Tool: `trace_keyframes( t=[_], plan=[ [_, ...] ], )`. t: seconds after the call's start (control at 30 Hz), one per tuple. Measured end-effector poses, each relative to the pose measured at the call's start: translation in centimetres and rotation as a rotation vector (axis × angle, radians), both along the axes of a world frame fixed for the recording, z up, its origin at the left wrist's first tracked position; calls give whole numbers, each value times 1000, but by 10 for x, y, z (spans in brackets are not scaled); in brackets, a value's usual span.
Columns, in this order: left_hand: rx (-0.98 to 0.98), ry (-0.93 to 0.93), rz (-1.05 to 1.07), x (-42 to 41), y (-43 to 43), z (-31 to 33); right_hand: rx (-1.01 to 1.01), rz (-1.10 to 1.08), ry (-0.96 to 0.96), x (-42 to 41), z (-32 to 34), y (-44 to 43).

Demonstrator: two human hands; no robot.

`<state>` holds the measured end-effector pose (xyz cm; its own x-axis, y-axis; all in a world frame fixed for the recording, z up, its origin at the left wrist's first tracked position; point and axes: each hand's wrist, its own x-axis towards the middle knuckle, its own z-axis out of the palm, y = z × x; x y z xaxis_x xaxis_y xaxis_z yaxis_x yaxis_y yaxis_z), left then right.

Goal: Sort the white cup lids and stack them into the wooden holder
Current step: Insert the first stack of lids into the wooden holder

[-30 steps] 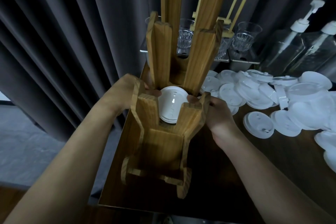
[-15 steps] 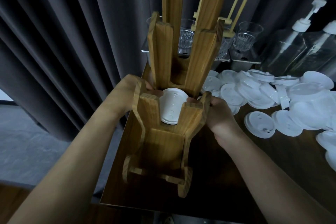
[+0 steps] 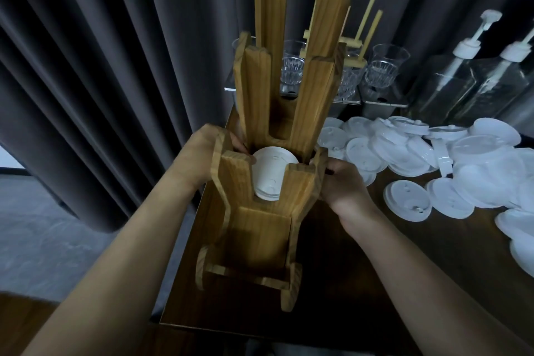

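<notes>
White round plastic lid [image 3: 273, 173] is grasped at its left edge by the curled fingers [image 3: 242, 144] of the left hand [image 3: 199, 153]. The right hand [image 3: 344, 182] curls behind the tall slotted wooden holder [image 3: 260, 228], so its grasp I cannot tell. The lid sits in the holder's front slot. Loose white lids [image 3: 433, 150] lie on the dark wooden surface [image 3: 375, 283], at the right.

You're working in dim light with a cool, bluish cast. The loose white lids [image 3: 433, 153] are the brightest patch, and they turn soft and smeared toward the right edge. The wooden holder [image 3: 260, 234] is lit warmly on the faces turned to you, while its inner slots sink into shadow. The counter [image 3: 375, 283] is nearly black, with little surface detail. Wide-angle distortion splays the curtain [image 3: 115, 66] folds and the holder's posts outward. The pump bottles [image 3: 462, 81] look hazy.
</notes>
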<state>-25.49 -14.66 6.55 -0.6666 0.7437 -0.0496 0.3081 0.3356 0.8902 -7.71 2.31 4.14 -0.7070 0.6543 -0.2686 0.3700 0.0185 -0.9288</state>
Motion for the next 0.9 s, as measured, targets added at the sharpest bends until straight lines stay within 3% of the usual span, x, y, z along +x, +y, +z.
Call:
trace_keyframes(
  t=[0.3, 0.47, 0.73, 0.9],
  plan=[
    [-99, 96, 4, -4, -12, 14, 51, -19, 94, 9, 16, 3],
    [-243, -10, 63, -10, -8, 5, 119, 24, 6, 9, 13, 2],
    [-247, -47, 95, -8, -10, 3, 94, 36, -27, 13, 8, -1],
    [-197, -16, 111, -3, -14, 21, 130, 22, 68, 14, 23, 0]
  ],
)
